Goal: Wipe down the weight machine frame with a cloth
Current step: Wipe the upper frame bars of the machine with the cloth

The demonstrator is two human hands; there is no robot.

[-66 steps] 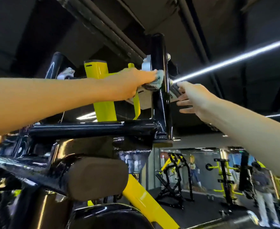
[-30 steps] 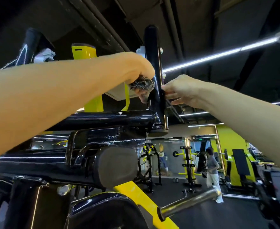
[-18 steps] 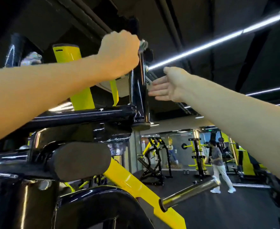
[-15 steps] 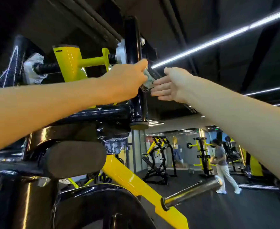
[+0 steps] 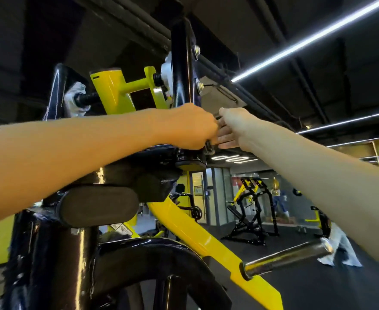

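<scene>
A black upright post [image 5: 181, 70] of the weight machine frame rises in front of me, with a yellow pivot arm [image 5: 116, 90] bolted beside it. My left hand [image 5: 190, 126] is curled into a fist low on the post, just above its foot. Only a small dark scrap of the cloth [image 5: 208, 146] shows under its fingers; the rest is hidden in the fist. My right hand [image 5: 231, 126] has straight fingers lying against the post's right side, touching the left hand.
A dark padded roller [image 5: 96, 206] and a black curved frame [image 5: 143, 253] lie below my arms. A yellow lever with a chrome peg [image 5: 289, 256] juts out to the right. Other machines [image 5: 251, 211] and a person [image 5: 340, 245] stand on the gym floor beyond.
My left hand slid down the post from near the bolts to just above its foot. The right hand stayed flat beside it and followed downward.
</scene>
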